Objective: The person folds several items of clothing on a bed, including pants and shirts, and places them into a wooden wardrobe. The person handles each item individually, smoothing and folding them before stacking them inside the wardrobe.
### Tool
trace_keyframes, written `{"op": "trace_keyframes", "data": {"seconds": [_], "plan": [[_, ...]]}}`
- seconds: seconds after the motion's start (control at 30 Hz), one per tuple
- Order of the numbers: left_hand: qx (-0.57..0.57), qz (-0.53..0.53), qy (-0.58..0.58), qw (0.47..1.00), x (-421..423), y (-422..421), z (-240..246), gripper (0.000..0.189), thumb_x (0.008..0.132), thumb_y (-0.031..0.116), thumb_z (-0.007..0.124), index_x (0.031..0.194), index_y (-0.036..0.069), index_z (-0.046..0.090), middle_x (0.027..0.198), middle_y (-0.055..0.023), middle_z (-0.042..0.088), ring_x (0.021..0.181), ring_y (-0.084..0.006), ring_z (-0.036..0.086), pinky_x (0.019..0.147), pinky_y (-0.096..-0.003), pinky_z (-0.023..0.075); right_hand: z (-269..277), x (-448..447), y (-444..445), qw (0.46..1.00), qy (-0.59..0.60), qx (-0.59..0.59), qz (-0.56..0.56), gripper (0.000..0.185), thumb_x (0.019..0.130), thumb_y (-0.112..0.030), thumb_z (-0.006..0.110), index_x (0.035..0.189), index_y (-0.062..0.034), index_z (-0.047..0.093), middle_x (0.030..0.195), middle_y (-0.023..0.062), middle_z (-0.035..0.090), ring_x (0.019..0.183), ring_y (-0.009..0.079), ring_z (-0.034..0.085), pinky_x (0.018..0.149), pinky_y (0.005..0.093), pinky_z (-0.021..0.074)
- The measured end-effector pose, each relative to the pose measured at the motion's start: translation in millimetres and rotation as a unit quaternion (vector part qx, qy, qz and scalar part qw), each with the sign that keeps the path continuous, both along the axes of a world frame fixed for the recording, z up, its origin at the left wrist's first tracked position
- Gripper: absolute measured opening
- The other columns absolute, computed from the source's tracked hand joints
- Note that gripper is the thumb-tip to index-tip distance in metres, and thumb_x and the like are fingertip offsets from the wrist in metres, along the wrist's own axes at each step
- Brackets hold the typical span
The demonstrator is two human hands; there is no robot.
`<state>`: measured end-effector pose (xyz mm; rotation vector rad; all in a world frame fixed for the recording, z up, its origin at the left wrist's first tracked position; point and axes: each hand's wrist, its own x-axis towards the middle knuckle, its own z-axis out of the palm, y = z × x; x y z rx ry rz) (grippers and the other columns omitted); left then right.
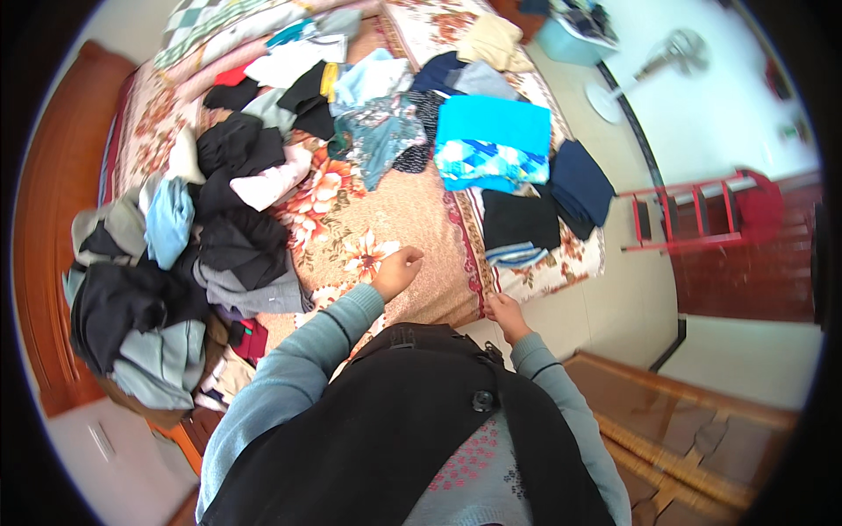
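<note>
My left hand (pixel 397 271) hovers over or rests on the floral bedspread (pixel 408 217), fingers loosely curled, with no garment seen in it. At the bed's near edge is my right hand (pixel 505 315), its fingers closed near the bedspread's patterned border; whether it pinches the cloth is unclear. Beyond the right hand lie a folded black garment (pixel 520 220), a striped cloth (pixel 516 255), a folded navy garment (pixel 582 184) and a bright blue folded cloth (pixel 493 128). Left of my left hand, black clothes (pixel 243 246) are heaped over a grey garment (pixel 253 292).
More loose clothes, among them a floral teal garment (pixel 385 135), lie across the bed's far part. A red stepladder (pixel 697 210), a standing fan (pixel 602 102) and a light blue tub (pixel 572 43) stand to the right. A wooden headboard (pixel 59 230) borders the left.
</note>
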<state>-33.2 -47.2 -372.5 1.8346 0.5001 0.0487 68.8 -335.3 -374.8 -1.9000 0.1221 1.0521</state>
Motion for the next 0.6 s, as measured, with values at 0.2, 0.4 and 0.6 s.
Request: {"op": "trace_keyframes", "data": {"seconds": [0.2, 0.4, 0.6], "plan": [[0.033, 0.118, 0.092, 0.988, -33.9, 11.6, -23.1, 0.024, 0.089, 0.017, 0.063, 0.105, 0.0, 0.065, 0.096, -0.0119, 0.069, 0.088, -0.0202, 0.066, 0.08, -0.032, 0.0514, -58.3, 57.7, 67.7, 0.99, -0.001, 0.037, 0.137, 0.031, 0.097, -0.028, 0.054, 0.105, 0.0007, 0.061, 0.09, 0.0057, 0.064, 0.079, 0.014, 0.059, 0.071, 0.0296, 0.0485], [0.0, 0.157, 0.113, 0.981, -50.6, -0.6, -22.1, 0.027, 0.09, 0.013, 0.062, 0.114, 0.001, 0.061, 0.1, -0.0093, 0.067, 0.087, -0.0157, 0.063, 0.077, -0.0283, 0.0512, -89.1, 94.8, 124.0, 0.979, -0.039, 0.038, 0.196, 0.03, 0.091, -0.026, 0.057, 0.096, 0.0018, 0.065, 0.076, 0.0093, 0.066, 0.069, 0.0178, 0.059, 0.064, 0.0353, 0.0455], [0.008, 0.216, 0.123, 0.969, -73.7, -0.5, -33.1, 0.027, 0.089, 0.019, 0.065, 0.108, 0.0, 0.064, 0.099, -0.0095, 0.069, 0.089, -0.0167, 0.064, 0.081, -0.0322, 0.0521, -106.3, 113.6, 162.2, 0.97, -0.02, 0.055, 0.234, 0.026, 0.095, -0.027, 0.055, 0.108, -0.0056, 0.063, 0.082, -0.002, 0.057, 0.072, 0.0093, 0.054, 0.065, 0.0262, 0.0445]]}}
